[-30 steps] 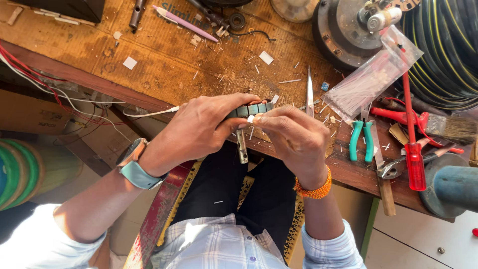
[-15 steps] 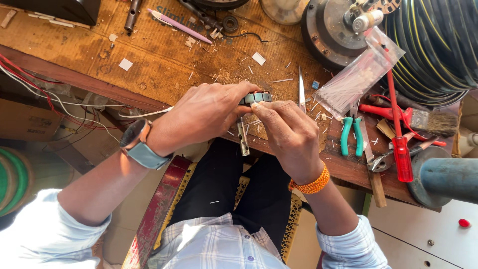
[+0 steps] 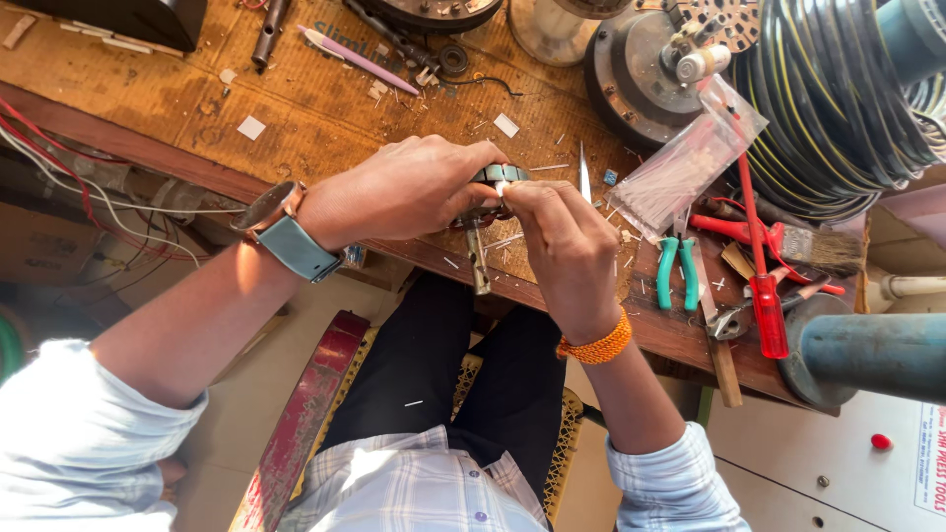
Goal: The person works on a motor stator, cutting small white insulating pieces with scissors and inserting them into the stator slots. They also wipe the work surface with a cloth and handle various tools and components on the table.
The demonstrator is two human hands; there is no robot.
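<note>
My left hand [image 3: 404, 192] comes in from the left, wrist bent and knuckles up, with its fingers curled shut around a small dark ring-shaped part [image 3: 498, 177] at the near edge of the bench [image 3: 177, 108]. My right hand [image 3: 567, 251] rises from the near side, forearm almost straight up the view, and its thumb and forefinger pinch closed on the same part, touching my left fingertips. A thin metal strip [image 3: 479, 261] hangs down from the part, past the bench edge and over my lap. The watch [image 3: 286, 236] sits on my left wrist and an orange band [image 3: 596, 347] on my right. Just right of my hands a narrow blade [image 3: 584, 177] lies on the bench, and farther right are green-handled pliers [image 3: 677, 276], a red screwdriver [image 3: 764, 286] and a clear bag [image 3: 690, 163]. A coil of cable [image 3: 838, 99] fills the far right corner.
</note>
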